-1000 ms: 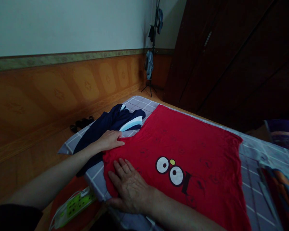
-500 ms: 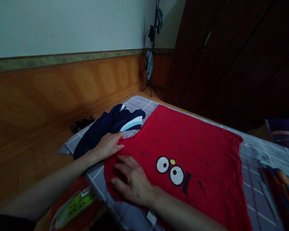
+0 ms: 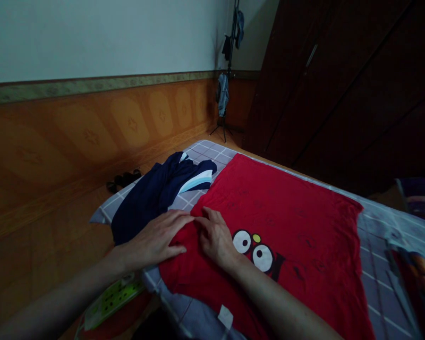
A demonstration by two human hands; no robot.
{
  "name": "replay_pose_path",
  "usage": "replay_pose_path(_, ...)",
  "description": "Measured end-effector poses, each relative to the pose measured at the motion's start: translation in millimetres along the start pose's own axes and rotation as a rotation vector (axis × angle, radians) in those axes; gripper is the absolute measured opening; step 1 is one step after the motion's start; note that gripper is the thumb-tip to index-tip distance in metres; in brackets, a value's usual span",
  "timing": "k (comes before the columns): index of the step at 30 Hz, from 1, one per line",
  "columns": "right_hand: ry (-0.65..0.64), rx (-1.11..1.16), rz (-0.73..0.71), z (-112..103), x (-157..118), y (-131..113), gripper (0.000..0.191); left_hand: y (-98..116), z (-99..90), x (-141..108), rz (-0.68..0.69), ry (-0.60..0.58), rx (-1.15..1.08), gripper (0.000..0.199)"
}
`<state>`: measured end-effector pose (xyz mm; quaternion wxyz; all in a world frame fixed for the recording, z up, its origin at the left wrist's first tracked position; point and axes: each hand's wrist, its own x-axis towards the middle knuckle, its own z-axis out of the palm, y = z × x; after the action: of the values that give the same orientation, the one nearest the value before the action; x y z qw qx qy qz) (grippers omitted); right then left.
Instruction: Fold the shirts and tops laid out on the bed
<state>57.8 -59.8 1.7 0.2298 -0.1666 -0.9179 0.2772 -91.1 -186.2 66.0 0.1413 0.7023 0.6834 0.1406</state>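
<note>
A red T-shirt (image 3: 286, 203) with cartoon eyes and a small yellow spot printed on it lies spread over the bed. My left hand (image 3: 161, 236) rests on its left part, fingers stretched out and thumb apart. Close beside it, my right hand (image 3: 216, 238) touches the red cloth with bent, separated fingers, the tips of both hands nearly meeting. Part of the print is covered by my right forearm. A white tag (image 3: 225, 316) shows at the shirt's near edge. Beyond my left hand lies a crumpled navy garment (image 3: 152, 189) with white and light-blue stripes.
The bed has a grey checked sheet (image 3: 207, 151). A green power strip (image 3: 115, 300) is low at the left, with dark footwear (image 3: 123, 180) on the floor by the wall. A coat stand (image 3: 230, 61) and a dark wardrobe (image 3: 326, 94) stand behind. Colourful cloth (image 3: 420, 269) lies at right.
My left hand has let go of the shirt's edge and now lies flatter on it. The right hand has moved up and right, beside the left fingertips. More of the white tag shows.
</note>
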Motion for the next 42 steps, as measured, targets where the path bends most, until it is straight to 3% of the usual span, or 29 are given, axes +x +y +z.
replay_pose_path(4,0.042,-0.027,0.012,2.2,2.9,1.1,0.030,-13.9,11.4,-17.9,-0.031,0.023,0.126,0.048)
replay_pose_path(10,0.024,-0.113,-0.020,2.0,4.2,0.0,0.027,-22.4,26.4,-38.1,0.060,0.135,0.256,0.021)
replay_pose_path(13,0.001,-0.155,-0.049,1.4,3.5,-2.3,0.028,-20.6,26.3,-44.6,0.116,0.172,0.294,0.019)
replay_pose_path(17,0.005,-0.143,-0.050,2.4,2.8,-2.1,0.030,-18.1,29.5,-48.5,0.190,0.123,0.294,0.021)
replay_pose_path(19,0.009,-0.108,-0.045,3.2,2.7,-0.7,0.035,-19.2,32.2,-47.5,0.197,0.179,0.290,0.026)
replay_pose_path(23,0.016,0.042,-0.015,3.4,4.8,1.6,0.048,-25.6,34.5,-42.0,0.113,0.324,0.133,0.015)
replay_pose_path(26,0.015,0.182,0.025,2.6,7.6,1.8,0.047,-29.2,33.9,-39.5,-0.048,0.307,-0.035,0.012)
replay_pose_path(28,0.009,0.251,0.045,2.2,9.0,1.6,0.040,-30.4,34.9,-39.8,-0.032,0.258,-0.053,0.010)
replay_pose_path(33,0.018,0.338,0.124,2.0,11.7,3.3,0.034,-34.2,42.8,-43.3,0.130,0.242,0.103,0.040)
replay_pose_path(37,0.058,0.482,0.240,0.5,15.9,7.4,0.034,-35.3,43.7,-42.3,0.071,0.337,0.176,0.040)
replay_pose_path(42,0.034,0.577,0.289,-0.4,18.1,7.9,0.034,-34.1,41.0,-37.6,0.040,0.348,0.287,0.038)
